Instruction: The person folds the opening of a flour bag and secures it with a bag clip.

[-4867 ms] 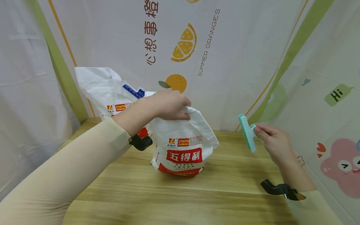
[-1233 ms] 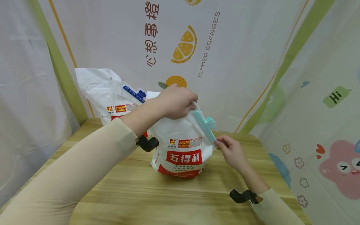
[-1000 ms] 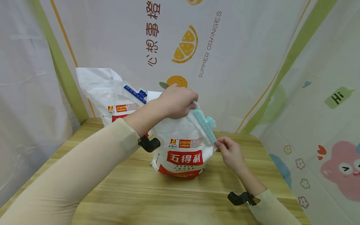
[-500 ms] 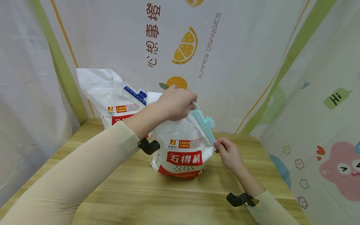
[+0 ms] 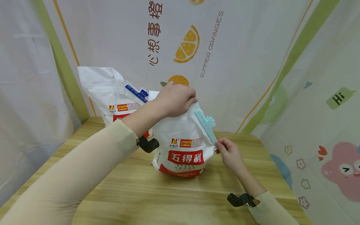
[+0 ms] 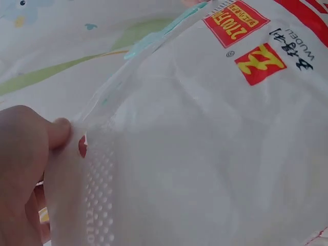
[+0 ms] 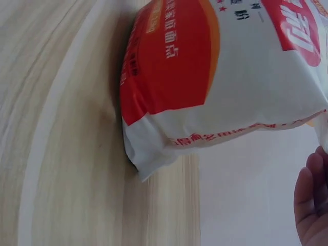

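Observation:
A white flour bag (image 5: 182, 131) with red print stands upright on the wooden table. My left hand (image 5: 177, 98) grips its top edge; in the left wrist view the left thumb (image 6: 60, 132) presses on the perforated white plastic. A pale teal sealing clip (image 5: 206, 126) is clamped along the bag's slanted upper right edge, its handle facing outward. At the clip's lower end, my right hand (image 5: 229, 153) pinches the bag's corner. The right wrist view shows the bag's side and bottom (image 7: 169, 77), with the right fingers (image 7: 310, 189) at the edge of view.
Behind and to the left stands a second white flour bag (image 5: 98, 84) with a dark blue sealing clip (image 5: 135, 92) on it. The wooden table (image 5: 157, 200) extends in front. Printed curtains (image 5: 239, 62) hang close behind and at both sides.
Earlier my right hand held the teal clip off to the right; now the clip is on the bag and that hand pinches the bag's corner. In the last second both hands stay nearly still.

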{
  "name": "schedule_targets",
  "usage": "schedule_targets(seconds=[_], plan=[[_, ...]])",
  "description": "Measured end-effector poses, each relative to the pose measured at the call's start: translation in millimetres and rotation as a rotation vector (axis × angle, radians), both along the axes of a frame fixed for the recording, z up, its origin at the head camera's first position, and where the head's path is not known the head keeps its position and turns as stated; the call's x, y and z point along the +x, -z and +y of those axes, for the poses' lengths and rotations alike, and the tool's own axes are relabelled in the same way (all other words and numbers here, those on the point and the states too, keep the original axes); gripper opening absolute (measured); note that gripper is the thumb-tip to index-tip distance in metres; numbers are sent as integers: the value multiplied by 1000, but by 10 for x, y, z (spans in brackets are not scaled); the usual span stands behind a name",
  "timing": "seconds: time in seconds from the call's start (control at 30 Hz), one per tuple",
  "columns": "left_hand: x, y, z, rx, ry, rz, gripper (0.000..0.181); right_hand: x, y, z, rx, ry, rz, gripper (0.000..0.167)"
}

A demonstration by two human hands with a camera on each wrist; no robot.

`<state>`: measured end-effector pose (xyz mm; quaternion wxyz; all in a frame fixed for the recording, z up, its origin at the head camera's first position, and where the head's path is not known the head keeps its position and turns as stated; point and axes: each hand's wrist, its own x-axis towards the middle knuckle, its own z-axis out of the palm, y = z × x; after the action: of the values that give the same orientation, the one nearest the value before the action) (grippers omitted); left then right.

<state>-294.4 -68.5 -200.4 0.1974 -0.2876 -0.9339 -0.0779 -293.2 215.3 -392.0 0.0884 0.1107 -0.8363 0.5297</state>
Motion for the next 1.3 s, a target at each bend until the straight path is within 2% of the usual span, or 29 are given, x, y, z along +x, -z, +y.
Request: schedule_targets(seconds=[0.1,0.17,0.3,0.47,0.73,0.83,0.97,1.13,1.2,1.3], plan=[[-1,4,11,-1,-11,3,28,-17,-14,18,17,-7,7,18],[-5,14,-25,1,-8,-24,30,-5,9,34,17,-15,0,18],[-13,-30,-213,42,-46,-97,35,12,34,64,23,-35,-6,20],[-59,-73,-452,65,-87,-107,36,0,31,66,20,-50,-11,22],[-96,-49,-480,59,-79,-58,37,-6,41,62,21,-56,-28,23],[-100,-45,-515,108,-69,-71,41,-10,47,64,26,-56,-26,22],[-102,-44,-630,192,-61,-126,51,-28,40,57,37,-70,-7,23],[-122,-22,-715,286,14,-154,52,-35,32,37,33,-79,8,24],[-122,-19,-700,246,22,-120,48,-27,32,27,24,-83,5,25],[-102,-32,-626,97,-12,-36,41,-14,39,16,11,-83,-1,24]])
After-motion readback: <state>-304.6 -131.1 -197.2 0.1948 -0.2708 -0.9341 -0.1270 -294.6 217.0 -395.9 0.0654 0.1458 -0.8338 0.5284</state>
